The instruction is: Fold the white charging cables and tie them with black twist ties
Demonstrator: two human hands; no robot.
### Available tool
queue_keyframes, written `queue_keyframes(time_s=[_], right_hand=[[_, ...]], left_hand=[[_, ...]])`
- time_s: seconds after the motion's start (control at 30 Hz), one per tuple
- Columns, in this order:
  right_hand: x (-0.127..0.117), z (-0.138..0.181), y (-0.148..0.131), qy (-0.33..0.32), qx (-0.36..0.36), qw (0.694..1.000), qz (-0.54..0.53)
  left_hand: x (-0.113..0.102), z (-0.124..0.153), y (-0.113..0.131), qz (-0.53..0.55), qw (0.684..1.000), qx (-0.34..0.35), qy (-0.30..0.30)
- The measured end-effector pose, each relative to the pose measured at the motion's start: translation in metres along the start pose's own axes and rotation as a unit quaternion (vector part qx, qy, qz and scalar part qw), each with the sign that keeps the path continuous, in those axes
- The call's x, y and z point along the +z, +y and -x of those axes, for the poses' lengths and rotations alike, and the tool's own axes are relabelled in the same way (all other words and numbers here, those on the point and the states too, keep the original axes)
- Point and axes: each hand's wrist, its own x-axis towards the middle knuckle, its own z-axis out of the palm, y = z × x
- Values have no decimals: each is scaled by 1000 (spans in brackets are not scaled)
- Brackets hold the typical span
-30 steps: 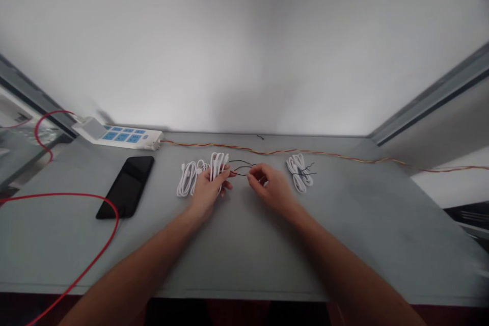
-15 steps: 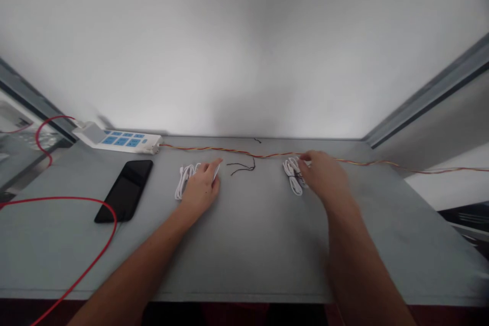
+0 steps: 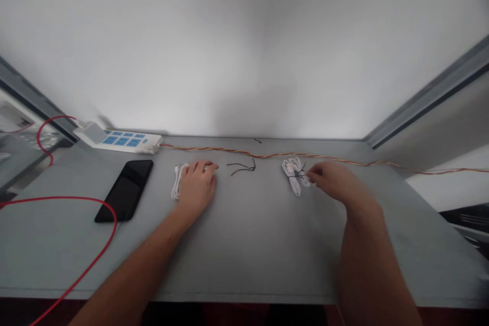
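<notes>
My left hand (image 3: 197,186) rests over a coiled white cable (image 3: 176,183), its fingers bent around the bundle and hiding most of it. To the right lies a second coiled white cable (image 3: 293,177), bound round its middle with a black twist tie (image 3: 299,176). Beside that bundle's right side is my right hand (image 3: 330,178), thumb and forefinger pinched together at the tie's end. The fingertips partly hide what they pinch. Between the hands, a loose, bent black twist tie (image 3: 244,167) lies on the grey table (image 3: 252,244).
A black phone (image 3: 126,191) lies at left, with a red cable (image 3: 109,244) crossing its lower end. Behind it stands a white power strip (image 3: 148,143) with blue sockets. A twisted red-yellow wire (image 3: 267,156) runs along the back. A small black scrap (image 3: 257,140) lies near the wall.
My right hand has drawn back to the right from the top of its bundle to the tie's end. My left hand and its cable have shifted slightly left, the fingers now lying lower over it.
</notes>
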Motion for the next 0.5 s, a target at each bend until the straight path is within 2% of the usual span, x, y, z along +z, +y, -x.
queue_keyframes(time_s=[0.1,0.2,0.27,0.33,0.4,0.5], right_hand=[[-4,4,-9,1,-30,999,-20],[-6,8,-21,-3,-48,998,-41],[-5,9,-29,2,-64,996,-61],[-1,8,-36,20,-80,992,-91],[4,7,-43,25,-104,985,-138],[9,7,-55,-16,-134,965,-226]], left_hand=[[2,3,11,100,994,35,21],[6,9,22,205,976,72,-5],[7,13,28,263,962,60,-42],[9,16,32,332,938,8,-101],[10,18,36,431,882,-70,-175],[11,19,43,587,746,-172,-262]])
